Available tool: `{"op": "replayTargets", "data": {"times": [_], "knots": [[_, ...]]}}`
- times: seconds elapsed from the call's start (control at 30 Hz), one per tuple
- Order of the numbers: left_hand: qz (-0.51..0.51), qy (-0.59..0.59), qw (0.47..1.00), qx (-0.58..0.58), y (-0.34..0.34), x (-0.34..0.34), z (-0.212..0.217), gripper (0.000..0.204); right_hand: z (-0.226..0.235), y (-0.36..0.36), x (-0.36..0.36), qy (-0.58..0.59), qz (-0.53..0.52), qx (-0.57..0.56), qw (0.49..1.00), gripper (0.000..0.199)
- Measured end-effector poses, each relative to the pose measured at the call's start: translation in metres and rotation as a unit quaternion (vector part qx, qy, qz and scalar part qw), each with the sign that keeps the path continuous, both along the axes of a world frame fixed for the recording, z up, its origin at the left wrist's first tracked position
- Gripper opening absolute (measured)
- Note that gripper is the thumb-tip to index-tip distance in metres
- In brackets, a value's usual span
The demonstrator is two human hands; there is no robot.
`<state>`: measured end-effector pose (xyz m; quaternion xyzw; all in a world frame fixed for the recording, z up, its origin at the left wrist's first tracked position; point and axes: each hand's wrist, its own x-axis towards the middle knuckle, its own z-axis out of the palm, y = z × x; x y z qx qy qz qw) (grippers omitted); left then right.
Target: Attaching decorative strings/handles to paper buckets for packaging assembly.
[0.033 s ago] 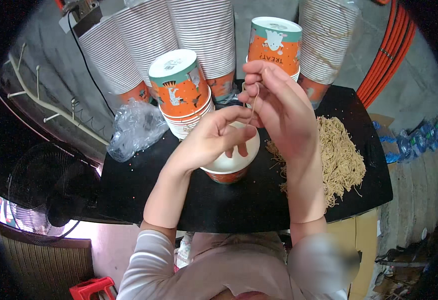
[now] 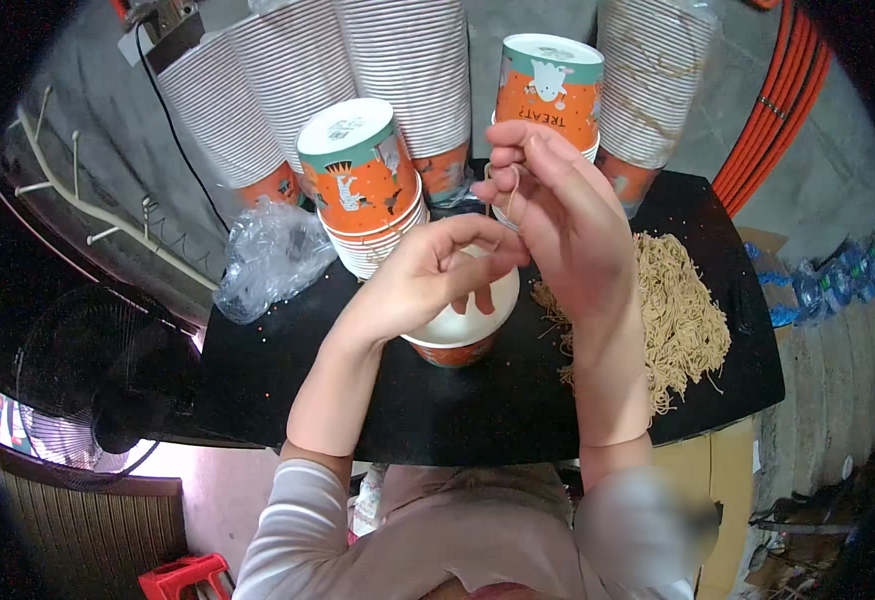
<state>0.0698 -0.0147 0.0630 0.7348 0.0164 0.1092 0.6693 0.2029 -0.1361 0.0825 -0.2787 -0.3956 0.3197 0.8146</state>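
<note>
Both hands are raised over a paper tub (image 2: pixel 453 354), white on top with a printed orange side. A thin tan cord (image 2: pixel 515 190) runs between them. My right hand (image 2: pixel 583 230) is held up, its fingers bent with the cord looped at them. Beside its palm, my left hand (image 2: pixel 413 280) pinches with thumb and forefinger where the cord comes down; its other fingers hang over the tub. The pinched end itself is hidden. To the right of the tub lies a heap of tan cords (image 2: pixel 683 310), partly behind my right forearm.
Upturned orange tubs stand in a near stack (image 2: pixel 358 190) and a farther stack (image 2: pixel 550 90). Tall wrapped tub stacks (image 2: pixel 403 70) line the black table's (image 2: pixel 438 420) back. Crumpled clear plastic (image 2: pixel 278 255) lies left. A fan (image 2: pixel 88 390) stands beyond the table's left edge.
My left hand has shifted slightly to the right, closer to the right palm. The right hand has hardly moved, and the cord has shifted a little at its fingers.
</note>
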Motion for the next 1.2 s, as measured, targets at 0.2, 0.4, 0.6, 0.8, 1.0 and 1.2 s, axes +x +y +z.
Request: {"op": "replayTargets", "data": {"times": [0.2, 0.4, 0.6, 0.8, 1.0, 1.2], "knots": [[0.063, -0.045, 0.996, 0.032, 0.034, -0.017, 0.007, 0.021, 0.0, -0.007, 0.02, -0.024, -0.114, 0.039, 0.992, 0.037], [0.14, -0.084, 0.985, 0.055, 0.036, -0.035, 0.018, 0.017, -0.004, -0.018, 0.023, -0.506, -0.422, -0.18, 0.731, 0.023], [0.149, -0.059, 0.977, 0.139, 0.017, -0.027, 0.006, 0.017, -0.02, 0.016, -0.018, -0.433, -0.261, -0.045, 0.862, 0.024], [0.156, -0.065, 0.975, 0.144, 0.024, -0.035, 0.013, 0.018, -0.014, 0.007, -0.018, -0.405, -0.09, -0.131, 0.9, 0.028], [0.133, -0.08, 0.986, 0.066, 0.028, -0.035, 0.01, 0.018, -0.007, -0.003, -0.017, -0.446, -0.156, -0.147, 0.869, 0.038], [0.099, -0.083, 0.989, 0.072, 0.025, -0.03, 0.012, 0.022, -0.003, -0.01, -0.003, -0.498, -0.224, -0.116, 0.83, 0.024]]}}
